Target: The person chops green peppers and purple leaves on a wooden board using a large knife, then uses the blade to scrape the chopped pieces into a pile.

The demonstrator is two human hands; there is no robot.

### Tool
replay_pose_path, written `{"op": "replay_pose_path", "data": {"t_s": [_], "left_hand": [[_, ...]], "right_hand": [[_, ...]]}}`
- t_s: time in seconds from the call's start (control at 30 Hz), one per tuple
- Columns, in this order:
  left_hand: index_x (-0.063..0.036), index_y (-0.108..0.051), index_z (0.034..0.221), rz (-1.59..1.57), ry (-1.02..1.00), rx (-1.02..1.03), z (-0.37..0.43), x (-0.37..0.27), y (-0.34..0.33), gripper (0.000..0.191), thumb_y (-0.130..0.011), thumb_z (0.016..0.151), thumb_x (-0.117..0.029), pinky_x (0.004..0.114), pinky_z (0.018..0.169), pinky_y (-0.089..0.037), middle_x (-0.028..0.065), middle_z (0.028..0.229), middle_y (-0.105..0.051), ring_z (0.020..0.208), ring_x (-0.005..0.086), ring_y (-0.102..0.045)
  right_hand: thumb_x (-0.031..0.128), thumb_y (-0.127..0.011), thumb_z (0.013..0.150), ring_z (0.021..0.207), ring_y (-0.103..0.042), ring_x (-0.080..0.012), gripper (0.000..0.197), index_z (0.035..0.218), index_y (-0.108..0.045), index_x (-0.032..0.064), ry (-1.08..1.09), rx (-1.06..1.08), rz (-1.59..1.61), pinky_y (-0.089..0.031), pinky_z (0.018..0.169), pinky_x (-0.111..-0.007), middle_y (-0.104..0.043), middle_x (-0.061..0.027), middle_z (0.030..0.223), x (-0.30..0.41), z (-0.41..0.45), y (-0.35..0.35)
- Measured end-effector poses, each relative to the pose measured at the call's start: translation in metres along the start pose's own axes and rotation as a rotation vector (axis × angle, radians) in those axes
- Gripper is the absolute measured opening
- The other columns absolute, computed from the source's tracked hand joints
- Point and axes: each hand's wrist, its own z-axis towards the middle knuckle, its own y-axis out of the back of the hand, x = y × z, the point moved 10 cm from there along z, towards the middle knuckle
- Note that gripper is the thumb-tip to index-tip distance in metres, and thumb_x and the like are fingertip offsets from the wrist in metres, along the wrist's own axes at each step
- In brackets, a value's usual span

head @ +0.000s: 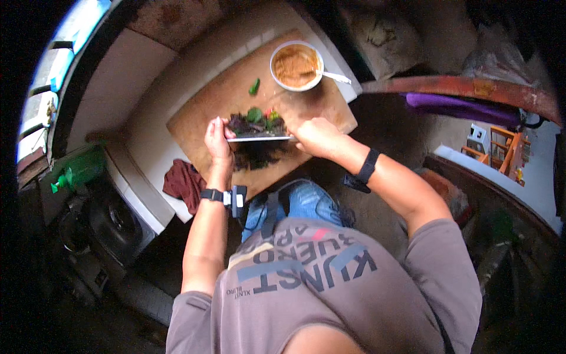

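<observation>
A knife (260, 139) lies crosswise over a wooden cutting board (201, 117), its blade seen nearly edge-on. My right hand (315, 135) is closed around its handle, which the fingers mostly hide. At the blade's other end, the fingers of my left hand (218, 137) pinch the tip; blur softens their outline. Dark chopped leaves (241, 125) are heaped just beyond the blade, with a green leaf (254, 115) and red and yellow-green bits (271, 114) on top. More dark leaves (254, 159) lie on the near side. Farther up the board is a single green piece (254, 86).
A white bowl (273, 76) of orange-brown paste, with a white spoon (338, 77) in it, stands on the board's far right. A dark red cloth (182, 183) hangs at the counter's left edge. A gas stove (117, 217) is lower left. A red-brown ledge (468, 86) runs along the right.
</observation>
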Motion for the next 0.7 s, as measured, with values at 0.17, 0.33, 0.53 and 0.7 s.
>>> {"op": "replay_pose_path", "data": {"t_s": [0.17, 0.33, 0.53, 0.7], "left_hand": [[-0.0059, -0.055, 0.086, -0.025, 0.057, 0.103, -0.010, 0.011, -0.009, 0.024, -0.046, 0.099, -0.024, 0.025, 0.054, -0.045, -0.0001, 0.057, -0.047, 0.049, 0.0095, -0.045], [-0.0051, -0.056, 0.082, 0.059, 0.003, 0.001, -0.017, 0.000, -0.018, 0.024, -0.051, 0.097, -0.023, 0.021, 0.052, -0.042, -0.0002, 0.065, -0.052, 0.053, 0.0070, -0.049], [-0.0052, -0.059, 0.082, -0.030, -0.081, -0.035, -0.002, -0.053, -0.023, 0.023, -0.053, 0.096, -0.022, 0.022, 0.051, -0.040, -0.0007, 0.056, -0.049, 0.049, 0.0080, -0.047], [-0.0054, -0.059, 0.085, 0.110, 0.022, -0.011, 0.028, -0.007, -0.013, 0.022, -0.053, 0.096, -0.024, 0.022, 0.050, -0.041, -0.0011, 0.057, -0.048, 0.050, 0.0082, -0.047]], "right_hand": [[0.019, -0.066, 0.073, 0.070, -0.066, -0.0335, 0.025, 0.097, -0.062, 0.0142, -0.165, 0.122, -0.067, -0.053, 0.064, -0.045, -0.066, -0.0152, 0.080, -0.021, -0.007, -0.041], [0.020, -0.067, 0.072, 0.072, -0.066, -0.0314, 0.026, 0.097, -0.062, 0.0158, -0.076, -0.035, -0.055, -0.054, 0.065, -0.044, -0.067, -0.0112, 0.076, -0.035, -0.006, -0.039], [0.021, -0.066, 0.074, 0.068, -0.065, -0.0341, 0.021, 0.092, -0.063, 0.0108, 0.022, -0.074, -0.130, -0.053, 0.063, -0.046, -0.065, -0.0146, 0.070, -0.004, 0.004, 0.031], [0.021, -0.066, 0.075, 0.072, -0.066, -0.0334, 0.021, 0.092, -0.061, 0.0099, -0.047, 0.068, -0.097, -0.052, 0.065, -0.046, -0.066, -0.0152, 0.074, -0.022, 0.027, 0.002]]}}
